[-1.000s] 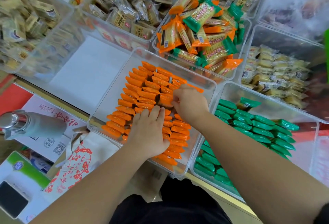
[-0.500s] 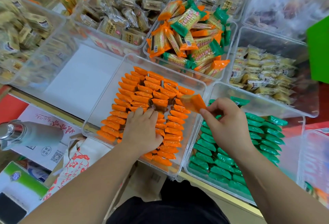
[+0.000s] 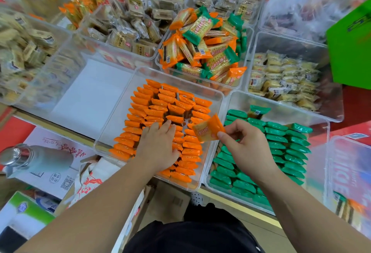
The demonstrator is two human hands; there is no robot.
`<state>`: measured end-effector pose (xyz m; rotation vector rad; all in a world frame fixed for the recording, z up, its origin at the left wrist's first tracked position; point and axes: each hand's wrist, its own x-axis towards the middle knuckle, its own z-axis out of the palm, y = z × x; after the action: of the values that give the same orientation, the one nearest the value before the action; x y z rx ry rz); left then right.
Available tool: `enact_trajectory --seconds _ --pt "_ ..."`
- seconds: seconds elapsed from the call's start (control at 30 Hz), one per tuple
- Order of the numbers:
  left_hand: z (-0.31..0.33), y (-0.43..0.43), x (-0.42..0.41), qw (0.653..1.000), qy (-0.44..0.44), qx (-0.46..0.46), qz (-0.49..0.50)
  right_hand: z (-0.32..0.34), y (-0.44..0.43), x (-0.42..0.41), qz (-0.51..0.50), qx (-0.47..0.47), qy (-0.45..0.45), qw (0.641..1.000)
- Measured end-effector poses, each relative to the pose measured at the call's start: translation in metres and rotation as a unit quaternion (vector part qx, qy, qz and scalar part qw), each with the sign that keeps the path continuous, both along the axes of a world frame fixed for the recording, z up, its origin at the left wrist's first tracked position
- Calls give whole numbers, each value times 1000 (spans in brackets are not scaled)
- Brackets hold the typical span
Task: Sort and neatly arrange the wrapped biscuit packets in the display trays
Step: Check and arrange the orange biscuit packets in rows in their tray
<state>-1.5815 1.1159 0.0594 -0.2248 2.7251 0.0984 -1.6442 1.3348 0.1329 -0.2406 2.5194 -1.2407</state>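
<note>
The right hand [image 3: 247, 144] pinches a single orange foil-wrapped biscuit packet [image 3: 208, 127] between thumb and fingertips, holding it tilted in the air just above the right wall of a clear rectangular plastic tray [image 3: 120, 120]. The left hand [image 3: 158, 144] lies palm down with its fingers straight, resting on the rows of orange packets [image 3: 160, 102] that overlap one another in that tray. A small gap shows in the rows just beyond its fingertips. Just beside this tray on the right is a second clear plastic tray [image 3: 321, 121] holding green foil-wrapped packets [image 3: 281, 138] in similar overlapping rows, with one lone green packet [image 3: 259, 111] lying apart at the far end. Farther away, a clear tub [image 3: 244, 76] holds a loose heap of mixed orange-ended and green-ended biscuit packets [image 3: 202, 48]. To its right lie pale yellow biscuits in transparent wrappers [image 3: 281, 76], in another clear tray. At the near left, beyond the surface's edge, a grey flask with a shiny steel cap [image 3: 36, 158] lies on a white printed carton [image 3: 60, 140].
</note>
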Motion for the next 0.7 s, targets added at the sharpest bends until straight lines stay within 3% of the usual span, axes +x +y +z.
enact_trajectory --seconds 0.1,0.17,0.2,0.23,0.3,0.37,0.47,0.7 --pt "14 2 12 999 27 38 26 6 5 10 -16 -48 -76 996" --pt "26 6 27 984 76 134 85 14 8 18 -25 -97 -123 987" --pt "35 9 37 959 95 223 146 19 10 23 -30 -130 -150 980" --pt "45 14 45 912 101 327 225 23 11 29 -35 -163 -178 970" --pt "70 25 62 793 93 483 360 30 12 39 -43 -218 -216 951" --pt "91 32 76 729 122 538 406 33 14 46 -54 -251 -231 938" --pt "117 37 90 663 185 576 442 37 14 52 -67 -303 -251 917" --pt "156 37 105 691 236 545 412 39 16 59 -33 -346 -310 885"
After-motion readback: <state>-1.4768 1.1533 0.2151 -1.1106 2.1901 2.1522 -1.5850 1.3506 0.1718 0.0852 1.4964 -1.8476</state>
